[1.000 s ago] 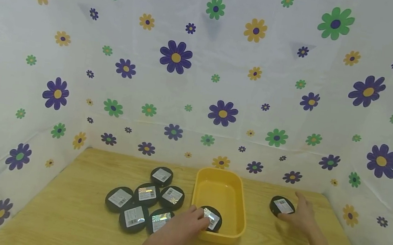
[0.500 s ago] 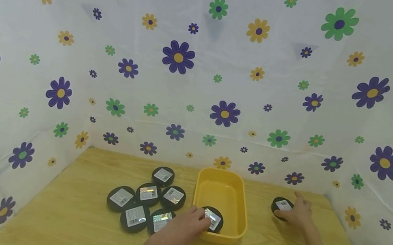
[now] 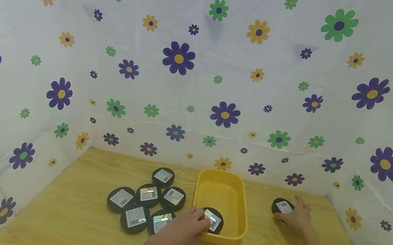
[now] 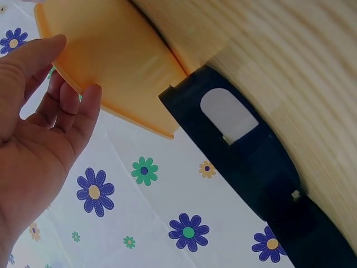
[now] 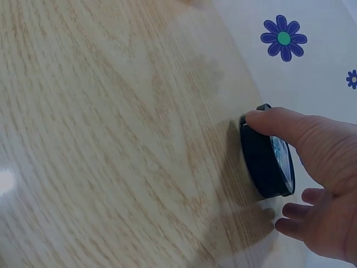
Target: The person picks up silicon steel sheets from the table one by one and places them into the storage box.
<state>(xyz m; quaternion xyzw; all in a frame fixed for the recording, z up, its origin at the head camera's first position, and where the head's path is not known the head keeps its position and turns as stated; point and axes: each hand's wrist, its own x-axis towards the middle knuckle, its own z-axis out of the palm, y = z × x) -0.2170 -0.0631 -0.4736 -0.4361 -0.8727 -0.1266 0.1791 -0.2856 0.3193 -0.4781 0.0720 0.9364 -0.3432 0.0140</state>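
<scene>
Head: your left hand [image 3: 185, 225] is resting over the yellow tray's [image 3: 220, 240] left rim beside the inner disc [image 3: 216, 224], perhaps steadying it; right of the tray, your right hand [image 3: 297, 217] is spanning the outer disc [image 3: 280, 206]. Left wrist: whether you're gripping, I can't tell. Right wrist: your thumb [image 5: 262, 119] is touching that disc, probably for control; I can't tell if you're grasping.

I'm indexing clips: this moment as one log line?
left hand: at left edge of yellow tray, grip unclear | tray: one black disc | right hand: touching second disc | table: six more discs
</scene>
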